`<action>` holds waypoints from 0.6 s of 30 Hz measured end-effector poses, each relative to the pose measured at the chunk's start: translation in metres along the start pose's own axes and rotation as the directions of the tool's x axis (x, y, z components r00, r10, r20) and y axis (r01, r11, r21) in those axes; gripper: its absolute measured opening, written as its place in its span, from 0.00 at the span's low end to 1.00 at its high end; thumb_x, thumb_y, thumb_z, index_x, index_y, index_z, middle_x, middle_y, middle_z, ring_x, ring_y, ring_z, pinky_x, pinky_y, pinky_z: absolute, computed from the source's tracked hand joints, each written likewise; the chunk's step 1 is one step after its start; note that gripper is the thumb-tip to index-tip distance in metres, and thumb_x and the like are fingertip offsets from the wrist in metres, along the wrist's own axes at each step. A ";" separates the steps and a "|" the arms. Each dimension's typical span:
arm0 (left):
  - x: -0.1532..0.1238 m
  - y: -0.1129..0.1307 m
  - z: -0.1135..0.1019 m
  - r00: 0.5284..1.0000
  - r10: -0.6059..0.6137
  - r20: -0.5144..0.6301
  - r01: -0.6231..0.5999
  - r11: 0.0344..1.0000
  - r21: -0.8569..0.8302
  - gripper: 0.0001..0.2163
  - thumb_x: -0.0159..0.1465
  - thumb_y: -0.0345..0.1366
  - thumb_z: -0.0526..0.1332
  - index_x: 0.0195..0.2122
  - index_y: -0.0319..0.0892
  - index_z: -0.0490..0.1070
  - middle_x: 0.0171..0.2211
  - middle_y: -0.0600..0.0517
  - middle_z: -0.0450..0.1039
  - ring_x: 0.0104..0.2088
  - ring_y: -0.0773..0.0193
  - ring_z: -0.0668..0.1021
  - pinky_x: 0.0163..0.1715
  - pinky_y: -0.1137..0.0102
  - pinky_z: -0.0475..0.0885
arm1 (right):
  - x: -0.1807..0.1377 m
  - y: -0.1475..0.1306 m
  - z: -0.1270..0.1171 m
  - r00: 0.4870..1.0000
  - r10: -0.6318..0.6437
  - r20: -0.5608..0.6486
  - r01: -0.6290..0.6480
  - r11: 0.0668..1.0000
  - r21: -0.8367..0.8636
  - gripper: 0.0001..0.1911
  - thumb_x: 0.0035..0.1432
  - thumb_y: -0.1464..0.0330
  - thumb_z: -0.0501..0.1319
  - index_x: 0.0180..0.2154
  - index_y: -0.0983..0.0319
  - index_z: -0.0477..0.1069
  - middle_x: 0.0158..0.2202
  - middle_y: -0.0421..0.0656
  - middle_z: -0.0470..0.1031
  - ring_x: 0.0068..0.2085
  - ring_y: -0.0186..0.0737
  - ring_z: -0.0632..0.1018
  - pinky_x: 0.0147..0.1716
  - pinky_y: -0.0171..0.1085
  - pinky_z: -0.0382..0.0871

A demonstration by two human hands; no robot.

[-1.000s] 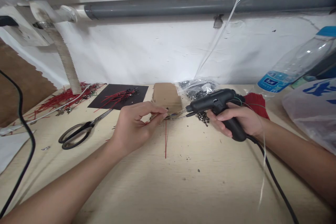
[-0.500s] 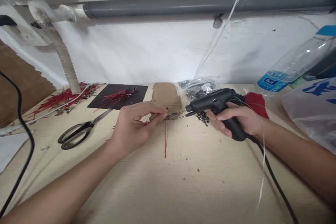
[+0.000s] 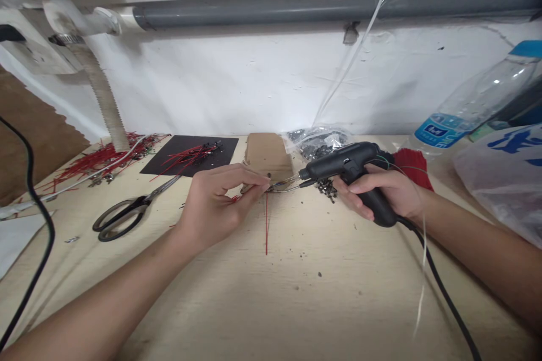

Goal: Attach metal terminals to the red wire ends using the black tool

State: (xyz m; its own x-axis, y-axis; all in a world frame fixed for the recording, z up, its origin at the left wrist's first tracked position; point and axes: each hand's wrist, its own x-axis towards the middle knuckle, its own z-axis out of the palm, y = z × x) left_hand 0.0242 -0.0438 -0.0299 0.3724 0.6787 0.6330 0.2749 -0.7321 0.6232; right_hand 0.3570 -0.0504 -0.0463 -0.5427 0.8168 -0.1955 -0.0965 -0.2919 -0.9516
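My right hand (image 3: 381,192) is wrapped round the handle of a black soldering gun (image 3: 342,163), which has a thin solder feed tube under its nose. The gun's tip points left and meets the fingertips of my left hand (image 3: 228,197) over a brown cardboard block (image 3: 267,152). My left thumb and forefinger pinch a small dark part (image 3: 269,176), mostly hidden by the fingers. Just below the tip, a thin red wire (image 3: 266,225) runs straight towards me across the wooden table (image 3: 271,304).
Scissors (image 3: 121,219) lie left of my left hand. Behind them, red wires with metal ends rest on a black sheet (image 3: 156,155), beside a larger red wire pile (image 3: 97,161). Small metal parts (image 3: 327,187) lie under the gun. A bottle (image 3: 466,101) and plastic bag (image 3: 503,175) stand right.
Almost nothing differs. Both hands, the soldering gun and the red wire keep their places; the whole view has shifted very slightly.
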 end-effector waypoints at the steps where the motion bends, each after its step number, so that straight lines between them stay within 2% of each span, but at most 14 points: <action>1: 0.000 0.000 0.000 1.000 0.001 0.001 -0.001 1.000 -0.001 0.07 0.64 0.25 0.70 0.38 0.44 0.84 0.36 0.53 0.85 0.36 0.65 0.84 0.35 0.69 0.77 | 0.000 0.000 0.000 1.000 -0.002 -0.001 0.002 1.000 -0.001 0.04 0.56 0.68 0.65 0.32 0.62 0.74 0.21 0.41 0.73 0.18 0.34 0.72 0.16 0.33 0.60; 18: 0.001 0.001 -0.001 1.000 0.021 0.013 -0.021 1.000 -0.005 0.09 0.64 0.24 0.70 0.40 0.45 0.84 0.37 0.53 0.85 0.36 0.64 0.84 0.36 0.69 0.78 | 0.001 0.000 -0.001 1.000 -0.007 0.004 0.007 1.000 0.008 0.03 0.56 0.68 0.65 0.32 0.62 0.74 0.21 0.40 0.73 0.17 0.35 0.71 0.16 0.33 0.60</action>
State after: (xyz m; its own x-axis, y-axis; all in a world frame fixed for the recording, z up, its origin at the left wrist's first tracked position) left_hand 0.0242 -0.0442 -0.0285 0.3898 0.6623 0.6398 0.2622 -0.7459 0.6123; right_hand 0.3573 -0.0494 -0.0470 -0.5455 0.8169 -0.1875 -0.1073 -0.2899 -0.9510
